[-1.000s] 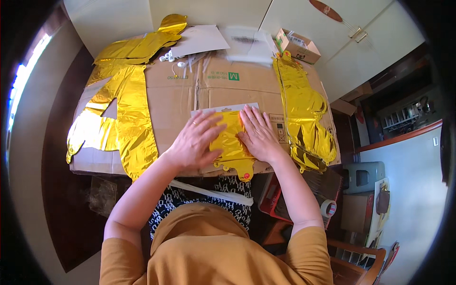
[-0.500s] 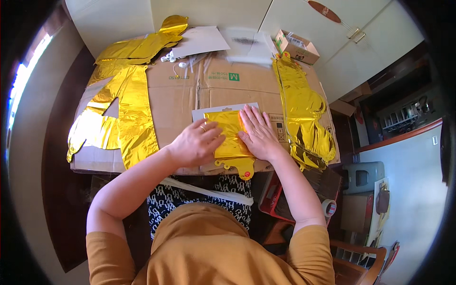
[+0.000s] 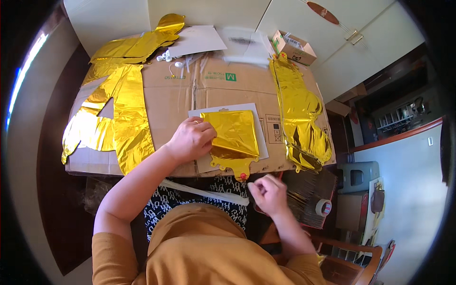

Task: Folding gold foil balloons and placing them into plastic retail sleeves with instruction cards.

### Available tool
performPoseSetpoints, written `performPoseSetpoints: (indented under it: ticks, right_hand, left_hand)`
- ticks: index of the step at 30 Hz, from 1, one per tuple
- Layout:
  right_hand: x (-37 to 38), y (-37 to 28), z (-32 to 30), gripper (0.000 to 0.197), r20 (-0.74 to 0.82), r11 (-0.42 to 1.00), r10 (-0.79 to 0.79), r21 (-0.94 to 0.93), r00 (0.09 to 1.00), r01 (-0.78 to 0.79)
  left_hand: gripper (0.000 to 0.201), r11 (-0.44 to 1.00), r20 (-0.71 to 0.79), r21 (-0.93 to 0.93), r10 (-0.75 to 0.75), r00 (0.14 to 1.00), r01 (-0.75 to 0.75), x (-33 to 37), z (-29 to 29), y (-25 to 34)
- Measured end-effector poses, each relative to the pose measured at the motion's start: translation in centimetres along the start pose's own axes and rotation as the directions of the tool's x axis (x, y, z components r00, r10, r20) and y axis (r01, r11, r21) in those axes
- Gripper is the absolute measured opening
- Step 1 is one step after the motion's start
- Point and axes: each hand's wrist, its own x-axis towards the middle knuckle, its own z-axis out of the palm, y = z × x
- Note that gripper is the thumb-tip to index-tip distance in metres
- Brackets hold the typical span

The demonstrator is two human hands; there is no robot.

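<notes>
A folded gold foil balloon [image 3: 232,135] lies on a white card [image 3: 260,128] near the front edge of the cardboard. Its scalloped tail, with a red dot [image 3: 243,176], hangs over that edge. My left hand [image 3: 194,137] has its fingers curled closed on the balloon's left side. Just right of the tail, off the front edge, is my right hand [image 3: 270,194], its fingers drawn together; whatever may be in them is hidden. Flat gold foil balloons lie on both sides: an A-shaped balloon [image 3: 130,104] at left and a crumpled balloon [image 3: 299,118] at right.
Flattened brown cardboard [image 3: 171,102] covers the table. More gold foil [image 3: 128,49], a white sheet [image 3: 197,40], small white pieces [image 3: 165,56] and an open carton [image 3: 294,47] sit at the back. A tape roll [image 3: 323,207] and a wooden chair [image 3: 365,266] are below right.
My right hand has lifted off the balloon and come down toward me, past the front edge, its fingers now curled. My left hand has closed at the balloon's left side.
</notes>
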Motion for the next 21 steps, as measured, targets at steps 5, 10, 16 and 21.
performPoseSetpoints:
  ticks: [5, 10, 16, 21]
  right_hand:
    - [0.7, -0.4, 2.9, 0.027, 0.463, 0.204, 0.535, 0.741, 0.707, -0.640]
    - [3.4, -2.2, 1.7, 0.029, 0.384, 0.252, 0.464, 0.807, 0.798, -0.535]
    - [10.2, -3.0, 1.6, 0.032, -0.127, 0.967, -0.183, 0.154, 0.975, 0.201]
    - [11.3, -2.0, 4.3, 0.027, 0.001, 0.887, -0.423, -0.204, 0.906, 0.414]
  left_hand:
    - [0.023, 0.986, 0.059, -0.104, -0.121, 0.991, 0.126, 1.0, -0.8, -0.2]
    - [0.018, 0.964, 0.039, -0.179, -0.195, 0.980, 0.199, 1.6, -1.2, -1.0]
    - [0.021, 0.893, 0.118, -0.256, -0.350, 0.929, 0.369, 2.7, -1.8, -1.4]
    - [0.026, 0.800, 0.203, -0.271, -0.496, 0.844, 0.535, 3.7, -2.6, -1.2]
